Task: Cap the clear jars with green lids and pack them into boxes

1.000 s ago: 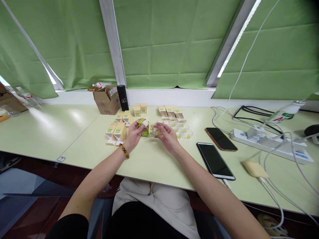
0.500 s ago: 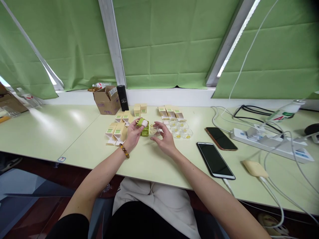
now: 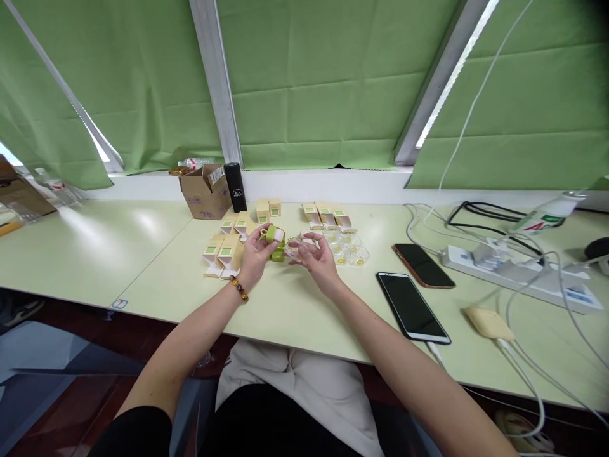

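Centrally, toward the far edge of the pale green bench (image 3: 157,254): small green-and-white plastic piece (image 3: 273,235), gripped at the fingertips of the left hand (image 3: 253,257). Right hand (image 3: 318,260), just beside it, fingers curled round a small clear plastic case (image 3: 295,244). Tan cardboard cartons with green labels (image 3: 222,251) lie left of the hands; two black phones (image 3: 413,293) rest nearer the right edge.

Green-white item (image 3: 275,236) — pale green table (image 3: 143,254) — black phone (image 3: 412,306).
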